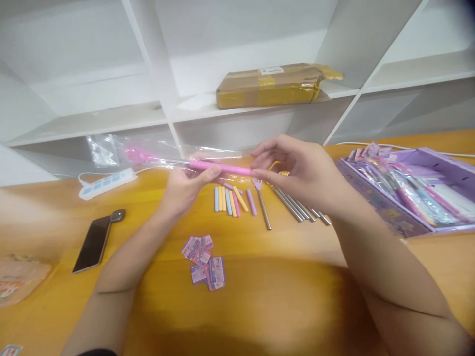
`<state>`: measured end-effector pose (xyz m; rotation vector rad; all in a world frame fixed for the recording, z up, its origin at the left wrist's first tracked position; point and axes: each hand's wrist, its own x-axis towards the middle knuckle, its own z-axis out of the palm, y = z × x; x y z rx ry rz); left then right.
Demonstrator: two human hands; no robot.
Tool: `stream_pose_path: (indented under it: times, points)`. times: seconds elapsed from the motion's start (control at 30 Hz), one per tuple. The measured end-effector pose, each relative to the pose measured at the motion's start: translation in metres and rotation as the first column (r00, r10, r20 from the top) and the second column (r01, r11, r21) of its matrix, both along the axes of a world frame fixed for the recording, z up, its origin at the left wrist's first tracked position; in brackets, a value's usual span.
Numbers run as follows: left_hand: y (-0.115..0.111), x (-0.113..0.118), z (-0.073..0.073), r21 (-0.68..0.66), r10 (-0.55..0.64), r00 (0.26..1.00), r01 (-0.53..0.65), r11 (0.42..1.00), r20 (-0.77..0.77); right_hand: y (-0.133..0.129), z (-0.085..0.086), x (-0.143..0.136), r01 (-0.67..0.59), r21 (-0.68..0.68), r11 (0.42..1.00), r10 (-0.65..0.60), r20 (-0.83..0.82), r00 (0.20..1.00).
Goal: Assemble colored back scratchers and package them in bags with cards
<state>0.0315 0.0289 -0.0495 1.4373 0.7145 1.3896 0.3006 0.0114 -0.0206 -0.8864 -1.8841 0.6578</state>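
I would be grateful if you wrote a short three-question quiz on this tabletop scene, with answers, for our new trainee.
1. True or false: the left hand grips the pink handle.
2. Which of these rests on the white shelf?
A) the power strip
B) the taped cardboard box
C) the printed cards
3. Which colours show among the short pastel sticks on the wooden table?

Key
1. True.
2. B.
3. Blue, yellow, pink and purple.
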Motion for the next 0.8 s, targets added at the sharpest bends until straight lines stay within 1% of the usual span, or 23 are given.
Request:
stream_pose_path:
  times: [0.1, 0.27, 0.37, 0.47, 0.53, 0.57, 0.63, 0.7, 0.73, 0.8]
  points:
    - [-0.002, 0.003, -0.003, -0.016, -0.03, 0.999, 0.03, 0.999, -0.025, -0.001, -0.001, -0.004, 0.005, 0.014, 1.0, -0.006, 0.046, 0.999]
    - [0.0, 0.004, -0.005, -0.043, -0.035, 0.999, 0.033, 0.999, -0.031, 0.002, -0.004, -0.01, -0.015, 0.053, 0.999, 0.012, 0.05, 0.999]
    - [0.002, 0.001, -0.002, -0.028, -0.039, 0.999, 0.038, 0.999, -0.023, 0.003, -0.004, -0.007, -0.005, 0.04, 0.999, 0.002, 0.075, 0.997]
    - [0.003, -0.003, 0.005, 0.002, -0.05, 0.999, 0.05, 0.999, 0.003, 0.003, -0.001, 0.002, -0.001, 0.008, 1.0, 0.0, 0.084, 0.996]
    - [0.003, -0.005, 0.009, -0.014, -0.072, 0.997, 0.073, 0.997, 0.013, 0.005, 0.001, 0.01, -0.019, 0.026, 0.999, 0.016, 0.086, 0.996]
    - [0.002, -0.006, 0.011, -0.036, -0.086, 0.996, 0.086, 0.996, 0.018, 0.006, 0.001, 0.013, -0.027, 0.068, 0.997, 0.019, 0.112, 0.994]
    - [0.002, -0.007, 0.013, -0.088, -0.107, 0.994, 0.11, 0.99, 0.035, 0.012, 0.001, 0.018, -0.052, 0.201, 0.978, 0.007, 0.218, 0.976]
    - [0.001, -0.007, 0.014, -0.138, -0.137, 0.989, 0.143, 0.98, 0.052, 0.017, 0.0, 0.019, -0.104, 0.346, 0.932, -0.013, 0.32, 0.947]
    - [0.001, -0.007, 0.013, -0.159, -0.156, 0.986, 0.163, 0.974, 0.055, 0.02, -0.001, 0.018, -0.136, 0.407, 0.903, -0.014, 0.344, 0.939]
    - [0.002, -0.006, 0.012, -0.191, -0.19, 0.98, 0.198, 0.961, 0.057, 0.024, -0.004, 0.016, -0.18, 0.495, 0.85, 0.005, 0.334, 0.942]
